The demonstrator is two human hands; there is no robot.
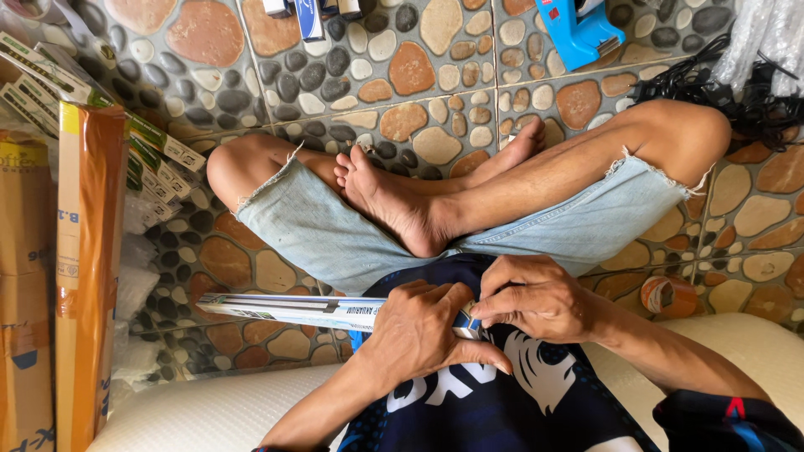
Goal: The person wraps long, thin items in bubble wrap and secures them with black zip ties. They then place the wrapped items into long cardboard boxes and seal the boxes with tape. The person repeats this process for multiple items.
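pebble-tile floor (394, 59) under blue tape dispenser (578, 33)

Bright, even daylight, soft shadows, sharp focus throughout, slight wide-angle stretching at the edges.

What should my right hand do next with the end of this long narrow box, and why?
Probably pinch and work the end flap. The left hand already grips the long narrow box near that end, steadying it across the lap, and the right hand has its fingertips right on the box's end. Whether the flap is open or shut is hidden.
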